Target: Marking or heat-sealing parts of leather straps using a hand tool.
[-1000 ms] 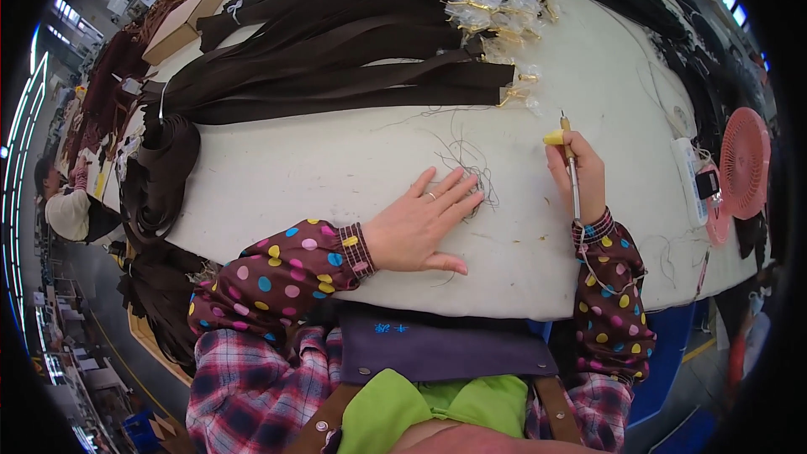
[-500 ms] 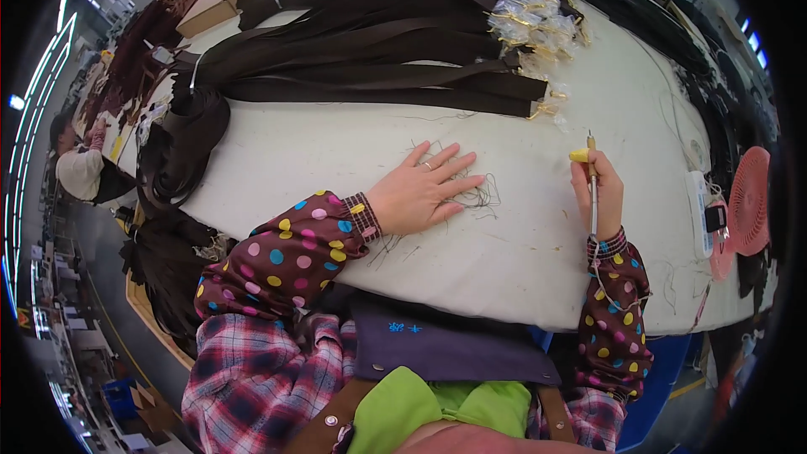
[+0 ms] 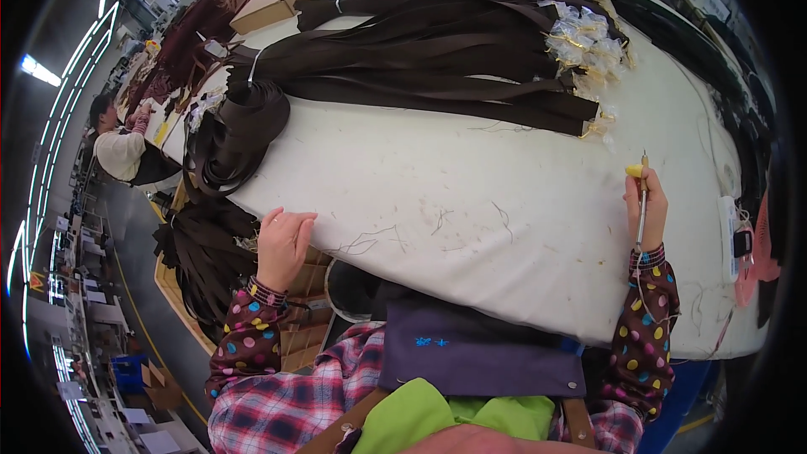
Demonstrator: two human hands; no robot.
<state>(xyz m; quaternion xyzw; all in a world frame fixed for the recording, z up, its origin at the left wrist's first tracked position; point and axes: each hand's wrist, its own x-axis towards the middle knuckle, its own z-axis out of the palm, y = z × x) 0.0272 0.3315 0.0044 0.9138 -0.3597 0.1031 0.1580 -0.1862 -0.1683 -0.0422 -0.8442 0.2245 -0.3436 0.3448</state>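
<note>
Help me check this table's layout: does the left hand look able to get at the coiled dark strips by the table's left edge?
Probably yes: the left hand is at the near edge of the white table, close to the coiled dark strips, and nothing visible stands between them.

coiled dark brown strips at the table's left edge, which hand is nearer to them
Left. The left hand is below and right of the coiled strips in the picture; the right hand, gripping a slim silver pen-shaped tool, is far across the white table.
</note>
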